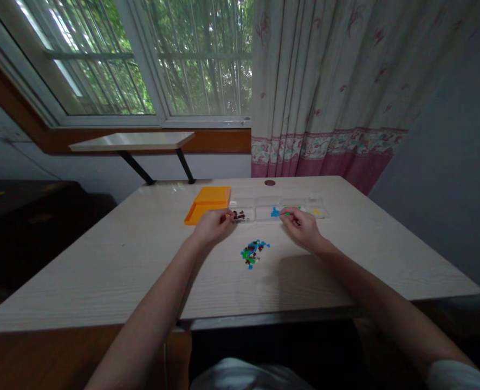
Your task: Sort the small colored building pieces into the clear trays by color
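My left hand (214, 226) is closed in a pinch at the left compartment of a clear tray, beside some brown pieces (239, 215). Whatever its fingertips hold is too small to make out. My right hand (300, 225) pinches at the tray's front edge, its fingertips close to blue pieces (274, 212); what it holds is unclear. Green pieces show just behind that hand, and yellow pieces (316, 212) lie in the compartment at the far right. A mixed pile of blue, green and brown pieces (253, 252) lies on the table between my forearms.
An orange open box (213, 199) stands left of the tray, partly behind my left hand. On the wooden table (114, 271), a raised shelf (134, 141) with black legs stands at the back left. A curtain (292, 86) hangs behind the table's back edge.
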Motion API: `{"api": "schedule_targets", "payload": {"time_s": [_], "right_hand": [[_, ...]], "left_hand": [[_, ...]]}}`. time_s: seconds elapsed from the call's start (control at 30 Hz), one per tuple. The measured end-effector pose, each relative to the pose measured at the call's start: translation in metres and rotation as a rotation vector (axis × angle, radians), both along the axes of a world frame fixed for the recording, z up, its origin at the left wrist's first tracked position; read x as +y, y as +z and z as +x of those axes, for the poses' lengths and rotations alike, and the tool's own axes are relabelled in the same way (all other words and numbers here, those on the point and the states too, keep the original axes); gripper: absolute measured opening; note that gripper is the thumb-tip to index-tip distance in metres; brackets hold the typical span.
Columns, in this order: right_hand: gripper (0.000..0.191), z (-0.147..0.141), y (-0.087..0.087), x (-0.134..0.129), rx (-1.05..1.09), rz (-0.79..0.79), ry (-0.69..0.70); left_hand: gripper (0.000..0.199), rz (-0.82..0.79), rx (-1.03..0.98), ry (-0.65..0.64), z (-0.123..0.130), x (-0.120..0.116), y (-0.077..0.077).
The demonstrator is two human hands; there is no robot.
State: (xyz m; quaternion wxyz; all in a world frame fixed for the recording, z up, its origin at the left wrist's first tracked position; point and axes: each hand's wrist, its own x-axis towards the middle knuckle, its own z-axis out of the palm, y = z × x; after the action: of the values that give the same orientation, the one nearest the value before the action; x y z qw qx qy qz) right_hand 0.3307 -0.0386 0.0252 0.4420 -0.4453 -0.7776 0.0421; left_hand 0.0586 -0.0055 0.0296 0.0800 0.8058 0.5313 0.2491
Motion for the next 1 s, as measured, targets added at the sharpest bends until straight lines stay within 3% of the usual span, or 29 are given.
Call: {"api": "schedule_targets", "payload": {"time_s": [0.13, 0.33, 0.47, 0.83, 1.0], "right_hand": [[0.028, 0.003, -0.003, 0.002, 0.017, 0.069, -0.038], [0.026, 0.003, -0.002, 0.002, -0.036, 0.111, -0.032], [0.025, 0.003, -0.002, 0.004, -0.035, 0.088, -0.053], [0.024, 0.004, -0.02, 0.036, -0.115, -0.142, -0.319], [0.026, 0.004, -0.02, 0.033, -0.157, -0.183, -0.23]], "left_hand": [[0.025, -0.077, -0.011, -0.205, 0.014, -0.011, 0.006], [0.022, -0.148, 0.009, -0.335, 0.026, -0.019, 0.007], [0.021, -0.161, 0.058, -0.384, 0.029, -0.02, 0.003], [0.019, -0.186, 0.03, -0.457, 0.034, -0.021, -0.003], [0.022, -0.206, 0.105, -0.466, 0.035, -0.022, -0.005]]}}
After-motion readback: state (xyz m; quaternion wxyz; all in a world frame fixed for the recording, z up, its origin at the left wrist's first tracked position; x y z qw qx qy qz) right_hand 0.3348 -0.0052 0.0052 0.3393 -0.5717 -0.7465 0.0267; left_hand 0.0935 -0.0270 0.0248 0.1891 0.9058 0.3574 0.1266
